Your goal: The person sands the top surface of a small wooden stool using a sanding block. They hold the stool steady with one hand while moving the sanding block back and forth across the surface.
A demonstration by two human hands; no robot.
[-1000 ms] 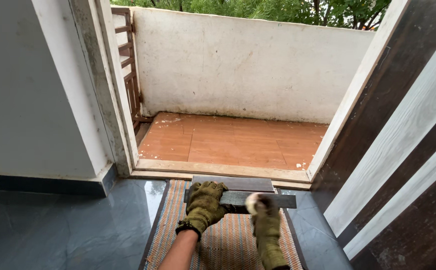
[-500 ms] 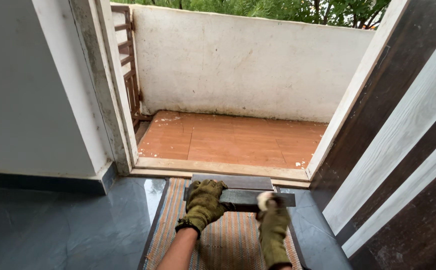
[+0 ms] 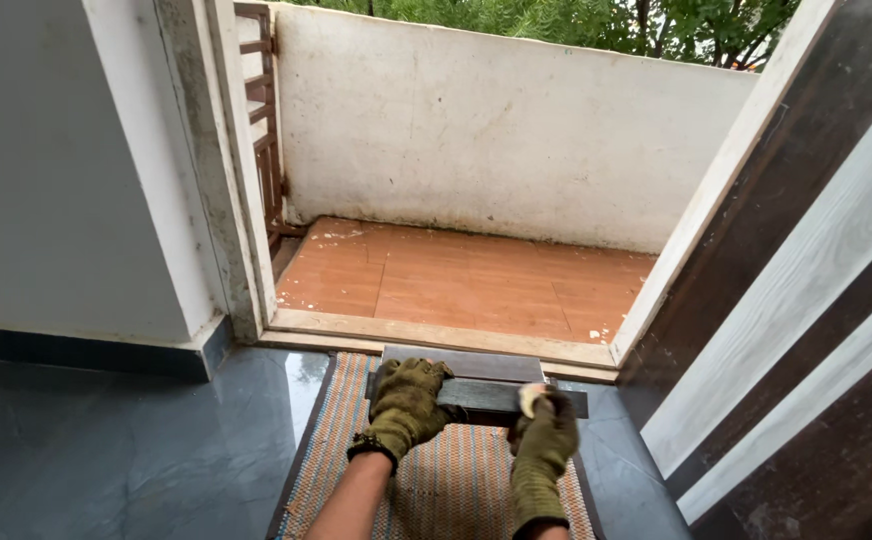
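The left hand (image 3: 408, 400), in an olive work glove, lies spread with fingers curled over the left end of a dark plank (image 3: 486, 396), pressing down on it. The plank lies flat and crosswise on top of a second dark board (image 3: 461, 362), which rests on the far end of a striped woven mat (image 3: 446, 480) just inside the doorway. The right hand (image 3: 544, 440), also gloved, is closed around a small pale object (image 3: 531, 398) whose rounded end touches the top of the plank near its right part; what the object is cannot be told. Both forearms reach up from the bottom edge of the view. The mat lies on a glossy dark tile floor (image 3: 106, 440). Just beyond the boards runs a pale wooden threshold (image 3: 436, 335), and past it a balcony floor (image 3: 456, 280) of reddish tiles, closed off by a stained white wall (image 3: 516, 130) with green trees above. A dark door with pale stripes (image 3: 806, 300) stands open on the right.
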